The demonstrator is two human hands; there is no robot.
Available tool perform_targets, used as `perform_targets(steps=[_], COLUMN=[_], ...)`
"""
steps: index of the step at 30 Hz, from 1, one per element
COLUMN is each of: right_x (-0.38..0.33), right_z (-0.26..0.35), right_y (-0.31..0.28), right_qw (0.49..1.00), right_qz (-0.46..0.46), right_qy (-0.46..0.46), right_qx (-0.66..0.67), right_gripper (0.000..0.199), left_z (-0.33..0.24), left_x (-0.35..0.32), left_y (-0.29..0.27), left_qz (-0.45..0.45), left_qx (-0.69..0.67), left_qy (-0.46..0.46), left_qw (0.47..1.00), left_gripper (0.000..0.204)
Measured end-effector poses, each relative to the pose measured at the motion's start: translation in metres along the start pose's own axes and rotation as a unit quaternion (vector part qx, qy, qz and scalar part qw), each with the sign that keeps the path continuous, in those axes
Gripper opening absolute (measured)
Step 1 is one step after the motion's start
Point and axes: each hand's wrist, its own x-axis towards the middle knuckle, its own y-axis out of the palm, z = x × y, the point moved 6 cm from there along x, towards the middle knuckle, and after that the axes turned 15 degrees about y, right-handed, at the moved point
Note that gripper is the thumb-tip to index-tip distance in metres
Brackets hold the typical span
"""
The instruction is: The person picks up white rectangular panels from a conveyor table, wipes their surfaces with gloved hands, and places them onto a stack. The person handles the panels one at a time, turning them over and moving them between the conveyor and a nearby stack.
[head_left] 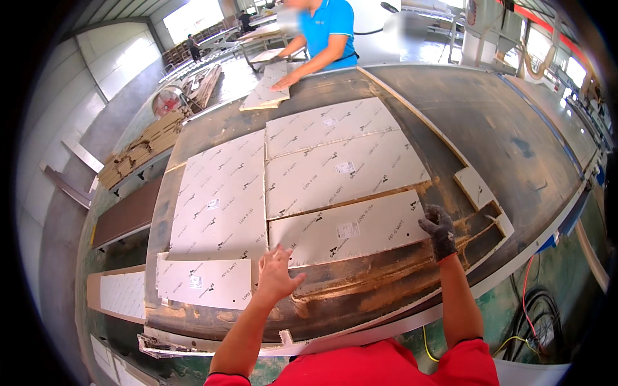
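Note:
A long narrow film-covered panel (351, 226) lies on the dark work table at its near side, with a white label and a small hole near its right end. My bare left hand (277, 273) is at its left end, fingers spread, fingertips touching the near left corner. My right hand (439, 231), in a dark grey glove, has its fingers curled at the right end. Two wider panels, a middle one (341, 170) and a far one (331, 125), lie beyond it. To the left are a large panel (222, 199) and a small one (205, 283).
Across the table a co-worker (328, 35) in a blue shirt handles panel pieces (265, 93). Offcut strips (412, 106) and sawdust (380, 299) lie on the table (515, 135). Scrap boards (138, 151) are stacked left; hoses (537, 321) coil on the floor right.

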Motion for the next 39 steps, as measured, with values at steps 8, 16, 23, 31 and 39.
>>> perform_targets(steps=[8, 16, 23, 31, 39], right_x=[0.009, -0.06, -0.18, -0.247, -0.318], right_z=[0.019, 0.099, 0.145, 0.02, -0.031], right_y=[-0.008, 0.03, 0.01, 0.063, 0.217], right_qw=[0.94, 0.969, 0.992, 0.973, 0.956], right_qz=[0.189, 0.239, 0.106, 0.123, 0.216], right_qy=[0.12, 0.039, -0.036, 0.084, 0.175], right_qx=[0.256, 0.053, 0.06, 0.175, 0.091], right_gripper=[0.042, 0.041, 0.053, 0.046, 0.058], left_z=[0.001, 0.021, 0.06, 0.136, 0.184], left_x=[-0.007, -0.029, -0.069, -0.211, -0.414], left_y=[0.0, -0.016, -0.057, -0.112, -0.104], left_qz=[-0.034, -0.088, -0.193, -0.278, -0.309], left_qx=[-0.052, -0.194, -0.346, -0.531, -0.511], left_qy=[-0.046, -0.079, -0.085, -0.161, -0.388], left_qw=[0.997, 0.974, 0.914, 0.785, 0.702], left_gripper=[0.07, 0.073, 0.068, 0.045, 0.034])
